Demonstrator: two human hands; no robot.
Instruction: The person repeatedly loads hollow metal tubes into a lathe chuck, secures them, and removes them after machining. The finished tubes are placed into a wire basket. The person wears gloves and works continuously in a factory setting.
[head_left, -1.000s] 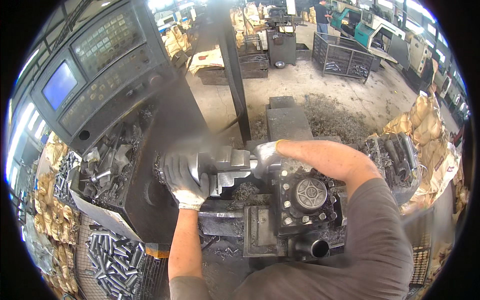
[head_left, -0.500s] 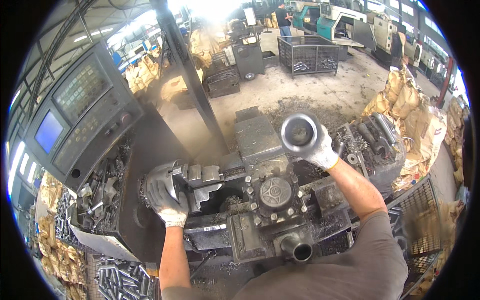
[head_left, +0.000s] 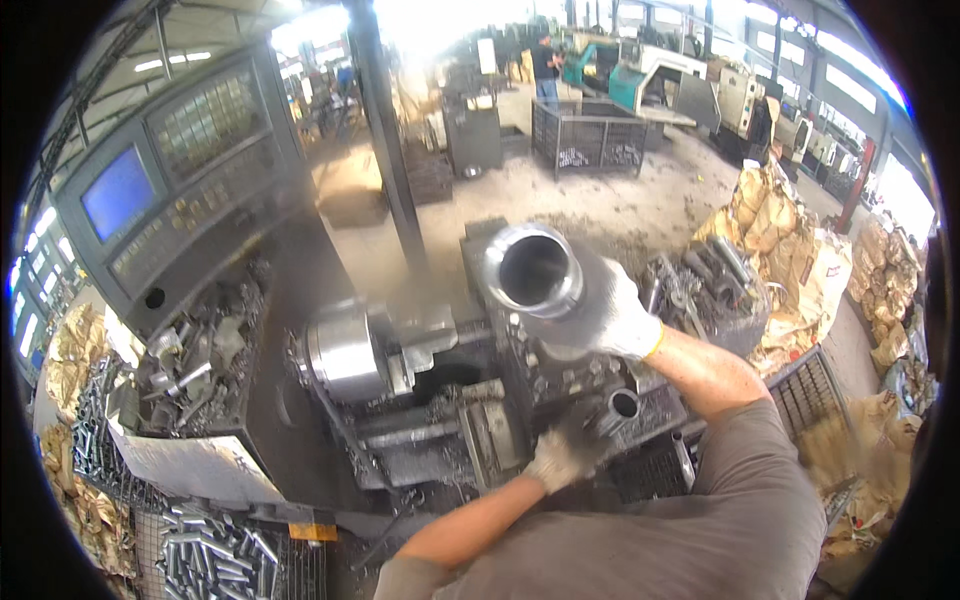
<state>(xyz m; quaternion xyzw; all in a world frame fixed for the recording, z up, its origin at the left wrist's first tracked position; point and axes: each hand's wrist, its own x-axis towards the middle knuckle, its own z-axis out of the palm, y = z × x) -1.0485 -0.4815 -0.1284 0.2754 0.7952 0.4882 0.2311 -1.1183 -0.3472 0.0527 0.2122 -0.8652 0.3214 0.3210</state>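
My right hand (head_left: 620, 320), in a pale glove with dirty fingers, grips a thick hollow metal sleeve (head_left: 532, 270) and holds it up over the lathe, its round open end facing me. My left hand (head_left: 570, 455), in a dark, dirty glove, is low at the middle, beside a short metal tube (head_left: 624, 404) near the tool turret. Motion smears its fingers, so I cannot tell whether it touches that tube. To the left is the shiny lathe chuck (head_left: 345, 355) with its stepped jaws (head_left: 425, 350). The sleeve and right hand partly hide the turret (head_left: 590, 375).
A control panel (head_left: 190, 215) with a blue screen stands at left, above a tray of metal scraps (head_left: 205, 365). Finished-looking tubes (head_left: 215, 560) fill a crate below. Tools and chips (head_left: 700, 285) lie at right by paper sacks (head_left: 800, 270). Another person (head_left: 546, 70) stands far off.
My left hand has left the chuck and moved right to beside the short tube. My right hand has brought the sleeve leftward. The view has shifted.
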